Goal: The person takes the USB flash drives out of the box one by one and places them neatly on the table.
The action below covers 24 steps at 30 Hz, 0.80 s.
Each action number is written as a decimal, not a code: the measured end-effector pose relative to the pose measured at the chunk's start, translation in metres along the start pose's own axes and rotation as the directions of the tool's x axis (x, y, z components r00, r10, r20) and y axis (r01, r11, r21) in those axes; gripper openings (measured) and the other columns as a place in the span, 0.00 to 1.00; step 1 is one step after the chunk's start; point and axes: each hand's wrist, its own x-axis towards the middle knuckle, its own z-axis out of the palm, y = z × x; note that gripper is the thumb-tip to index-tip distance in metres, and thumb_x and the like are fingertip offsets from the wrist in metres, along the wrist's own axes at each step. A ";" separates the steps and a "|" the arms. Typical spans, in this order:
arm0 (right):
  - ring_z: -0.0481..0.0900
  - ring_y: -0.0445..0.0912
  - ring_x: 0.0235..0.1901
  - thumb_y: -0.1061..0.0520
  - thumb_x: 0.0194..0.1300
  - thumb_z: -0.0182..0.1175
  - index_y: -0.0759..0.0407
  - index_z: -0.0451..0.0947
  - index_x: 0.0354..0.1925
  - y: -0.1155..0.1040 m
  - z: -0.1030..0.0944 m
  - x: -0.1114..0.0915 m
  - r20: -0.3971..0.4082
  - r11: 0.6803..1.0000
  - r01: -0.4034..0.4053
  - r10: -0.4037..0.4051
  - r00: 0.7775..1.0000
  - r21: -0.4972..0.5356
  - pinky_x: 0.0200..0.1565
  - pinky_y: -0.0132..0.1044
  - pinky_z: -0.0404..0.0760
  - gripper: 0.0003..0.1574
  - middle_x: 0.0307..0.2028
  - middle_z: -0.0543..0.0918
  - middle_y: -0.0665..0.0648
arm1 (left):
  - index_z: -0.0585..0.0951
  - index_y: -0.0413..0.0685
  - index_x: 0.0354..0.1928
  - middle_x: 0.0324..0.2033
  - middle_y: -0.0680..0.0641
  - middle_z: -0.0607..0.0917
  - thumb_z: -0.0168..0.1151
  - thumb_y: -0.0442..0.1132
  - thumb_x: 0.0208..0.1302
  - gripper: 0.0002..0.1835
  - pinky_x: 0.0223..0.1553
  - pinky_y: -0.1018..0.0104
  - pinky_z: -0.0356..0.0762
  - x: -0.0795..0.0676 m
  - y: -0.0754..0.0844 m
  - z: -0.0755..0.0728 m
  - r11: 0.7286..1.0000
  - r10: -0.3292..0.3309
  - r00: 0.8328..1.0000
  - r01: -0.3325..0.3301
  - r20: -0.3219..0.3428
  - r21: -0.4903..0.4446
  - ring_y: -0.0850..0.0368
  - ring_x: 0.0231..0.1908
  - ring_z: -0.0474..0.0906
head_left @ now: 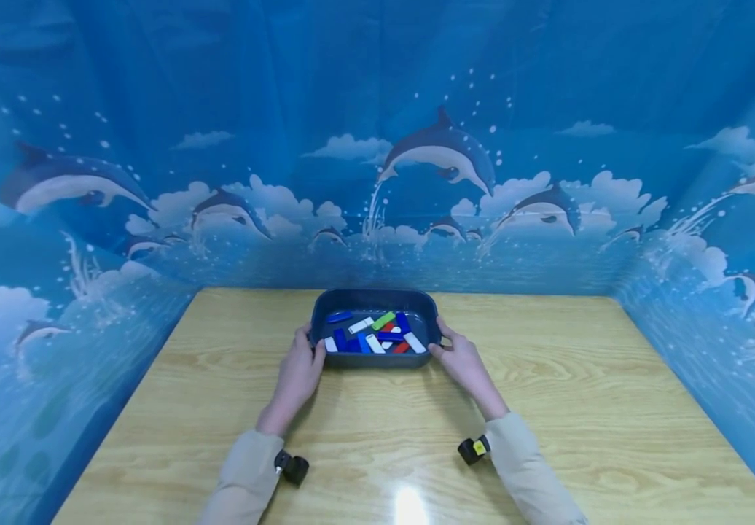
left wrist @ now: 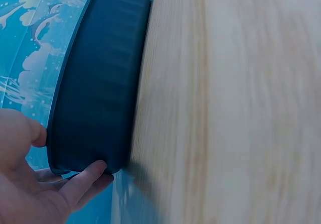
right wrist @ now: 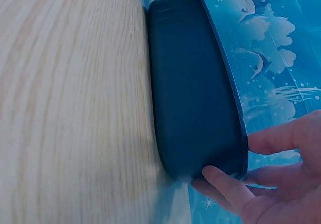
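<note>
A dark blue rectangular basin [head_left: 377, 360] with rounded corners sits at the far middle of the table. Inside lie several small flat pieces in blue, white, red and green, among them a green piece [head_left: 383, 321] and a white piece [head_left: 414, 343]. My left hand [head_left: 299, 367] grips the basin's left end, thumb at the rim and fingers against the outer wall, as the left wrist view shows. On the opposite end my right hand [head_left: 463, 360] holds it the same way, its fingertips [right wrist: 213, 173] pressed to the wall in the right wrist view.
The basin stands on a light wood-grain table [head_left: 377, 430] near its back edge. Behind and on both sides hangs a blue curtain [head_left: 325, 262] printed with dolphins and clouds. Small black cameras [head_left: 294, 468] are strapped at the wrists, over beige sleeves [head_left: 245, 474].
</note>
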 end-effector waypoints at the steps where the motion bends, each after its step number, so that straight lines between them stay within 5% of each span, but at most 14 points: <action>1: 0.72 0.65 0.65 0.56 0.74 0.56 0.57 0.53 0.78 0.001 -0.001 0.000 0.000 1.000 0.001 -0.001 1.000 0.003 0.65 0.58 0.70 0.41 0.74 0.61 0.67 | 0.62 0.25 0.69 0.63 0.24 0.73 0.52 0.38 0.77 0.27 0.56 0.40 0.77 0.000 0.001 0.001 1.000 0.005 1.000 -0.005 -0.002 0.001 0.30 0.57 0.77; 24: 0.71 0.66 0.65 0.56 0.74 0.55 0.57 0.53 0.78 0.017 -0.026 -0.008 -0.019 0.999 -0.032 0.031 0.999 -0.023 0.64 0.59 0.71 0.41 0.74 0.61 0.68 | 0.65 0.26 0.66 0.59 0.26 0.76 0.55 0.40 0.77 0.26 0.54 0.42 0.79 -0.003 0.020 0.023 0.999 0.046 0.999 -0.046 -0.021 0.021 0.33 0.54 0.79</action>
